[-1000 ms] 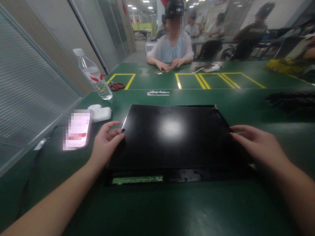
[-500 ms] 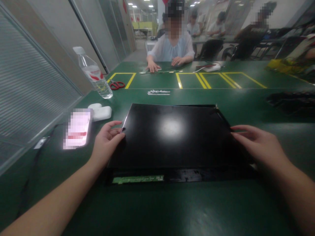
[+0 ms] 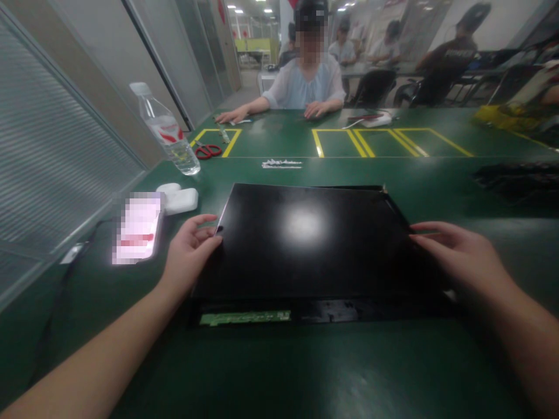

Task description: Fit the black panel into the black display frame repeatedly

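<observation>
A flat black screen panel lies on the green table in front of me, with a narrow green circuit strip along its near edge. My left hand rests at the panel's left edge, thumb and fingertips pinched on that edge. Over at the right edge lies my right hand, fingers stretched out along the edge and touching it.
A lit phone and a white case lie to the left, with a water bottle and red scissors behind. Small white pieces lie beyond the panel. A person sits across the table. Dark items lie at right.
My hands and the panel have stayed put. The person across the table has stretched one arm out to my left over the table.
</observation>
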